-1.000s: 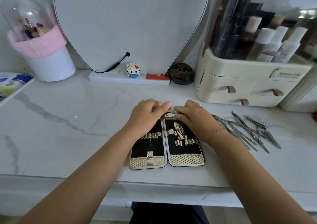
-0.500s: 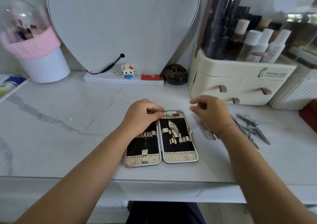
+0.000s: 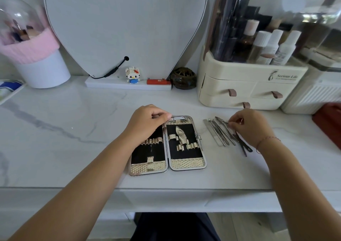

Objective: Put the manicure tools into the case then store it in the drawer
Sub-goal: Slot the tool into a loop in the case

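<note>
White marble-look vanity top [image 3: 64,130], glossy with grey veining, fills the head view, backed by a large pale mirror panel with a curved edge [image 3: 125,28].

At the middle of the top lies the gold-and-black hinged manicure case [image 3: 186,164], opened flat like a book. Its rims and lower bands are a shiny embossed gold lattice, its lining is matte black, and small ribbed gold straps cross it. Nearly every strap looks unfilled.

One piece seems to be in place: a flat silver nail clipper [image 3: 178,118] lies across the case's far edge. The left hand [image 3: 147,122] sits on the far corner of the left half, fingers curled down on the clipper's end.

Just right of the case, apart from it, the loose steel manicure tools [image 3: 219,131] lie in a fan of thin, hard, mirror-bright rods, files and nippers, some overlapping. The right hand [image 3: 249,126] is over them, thumb and forefinger pinched on one slim tool near its tip.

Behind, the cream plastic organiser [image 3: 230,85] has rounded corners, and its drawers with brown loop pulls [image 3: 232,92] all look closed.

By my reading the task is early. Most tools need slotting, then the case must be closed and a drawer opened for it.
</note>
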